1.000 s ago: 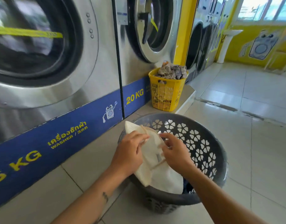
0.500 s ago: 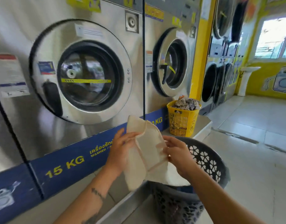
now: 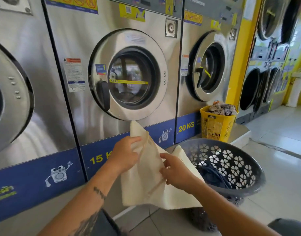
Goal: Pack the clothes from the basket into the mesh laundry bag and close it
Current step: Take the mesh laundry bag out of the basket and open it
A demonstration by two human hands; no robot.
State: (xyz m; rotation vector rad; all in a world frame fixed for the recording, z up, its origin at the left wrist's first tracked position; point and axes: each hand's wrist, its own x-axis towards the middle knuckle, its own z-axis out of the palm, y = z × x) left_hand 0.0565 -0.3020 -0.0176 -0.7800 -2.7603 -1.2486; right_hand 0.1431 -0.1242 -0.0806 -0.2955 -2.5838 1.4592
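Hands hold the cream bag [image 3: 146,178] up, left of the grey basket [image 3: 248,181]. The left hand [image 3: 124,155] pinches its upper edge; the right hand [image 3: 176,171] grips the cloth lower down, fingertips hidden in folds. Dark clothes [image 3: 212,176] lie right of the right grip, half hidden behind the bag. Its opening cannot be made out.
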